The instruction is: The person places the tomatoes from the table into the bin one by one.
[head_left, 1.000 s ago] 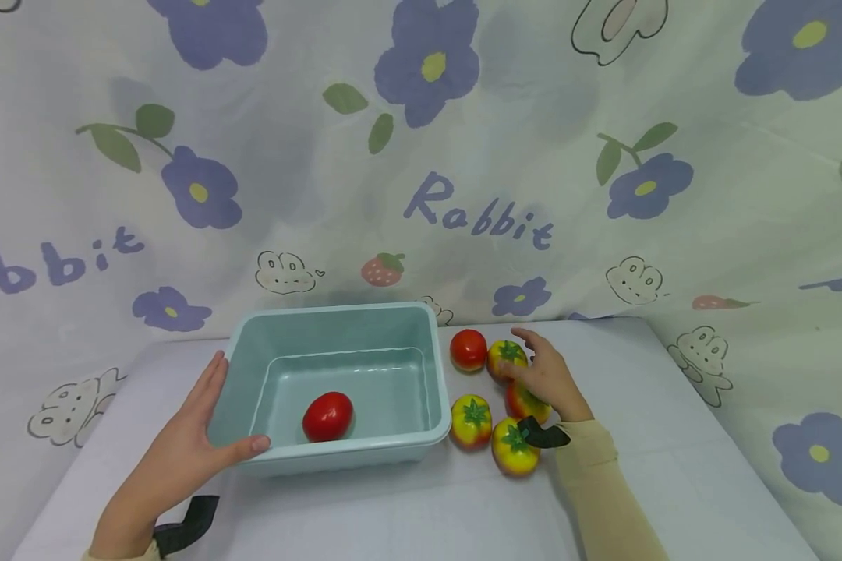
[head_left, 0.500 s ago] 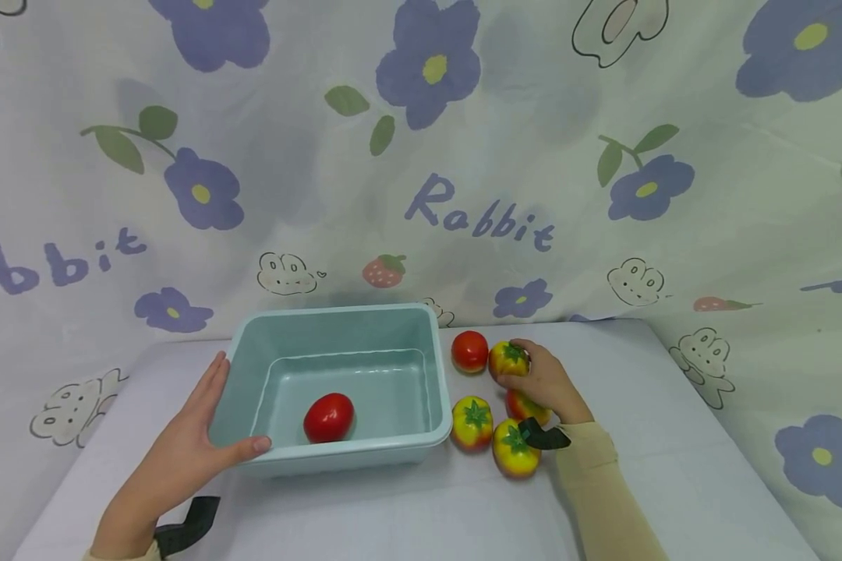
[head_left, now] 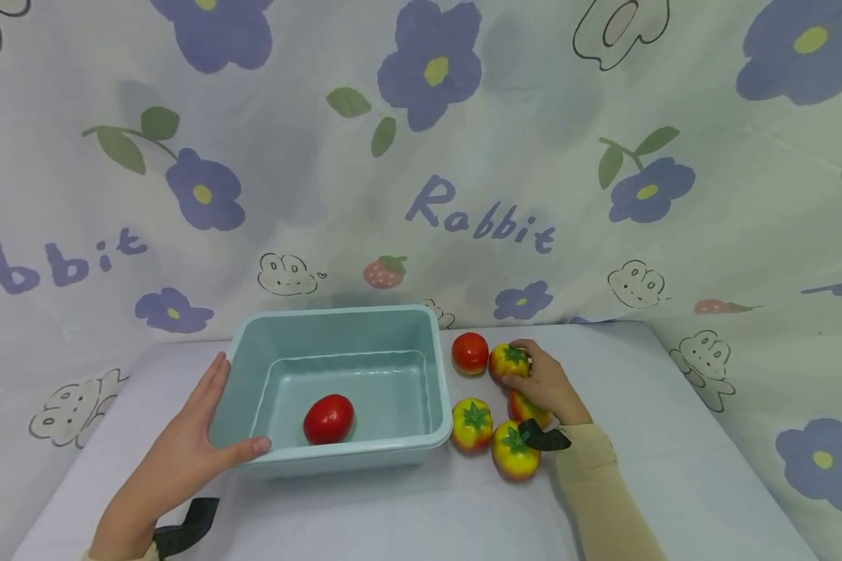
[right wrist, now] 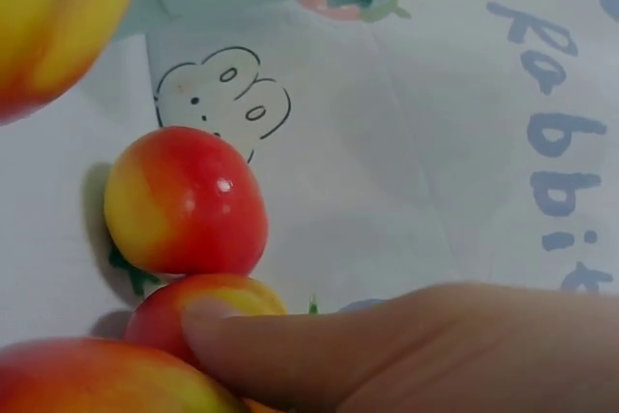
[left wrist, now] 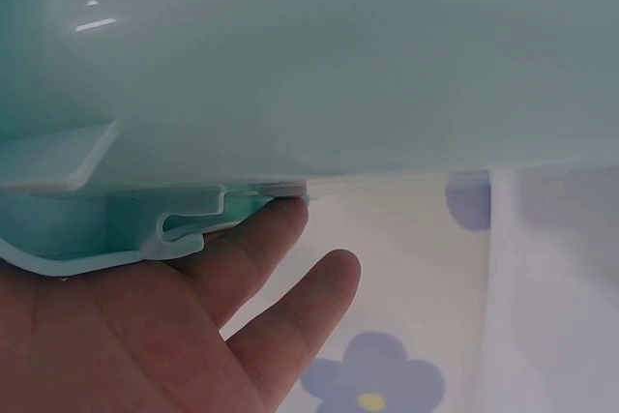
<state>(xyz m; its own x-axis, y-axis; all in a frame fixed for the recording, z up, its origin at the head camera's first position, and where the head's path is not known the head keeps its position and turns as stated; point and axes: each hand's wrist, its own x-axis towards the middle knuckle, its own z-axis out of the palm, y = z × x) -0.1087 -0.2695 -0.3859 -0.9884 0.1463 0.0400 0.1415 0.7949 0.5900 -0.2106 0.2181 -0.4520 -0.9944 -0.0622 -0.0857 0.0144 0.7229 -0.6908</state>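
Note:
My left hand [head_left: 175, 460] rests at the near left corner of a pale blue-green plastic bin [head_left: 344, 448], fingers straight along the outside of its left wall, thumb on the front rim. Inside lies a red tomato [head_left: 328, 419]. Right of the bin, my right hand [head_left: 549, 383] holds a glossy yellow-and-red tomato [head_left: 508, 363] with a green star-shaped top, still among the others. In the right wrist view my thumb [right wrist: 280, 350] presses its side. Around it are a red tomato [head_left: 470, 354] and yellow-red ones, one [head_left: 526, 409] partly under the hand.
A white cloth [head_left: 393, 514] covers the table. Two more yellow-red tomatoes, one [head_left: 472, 426] close to the bin's right wall and one [head_left: 515, 452] by the right wrist, lie nearer the front. A patterned curtain [head_left: 309, 171] hangs behind the table.
My right hand has come down from above the back yellow-red tomato, and its fingers and thumb have closed around it. The left hand and bin have stayed put.

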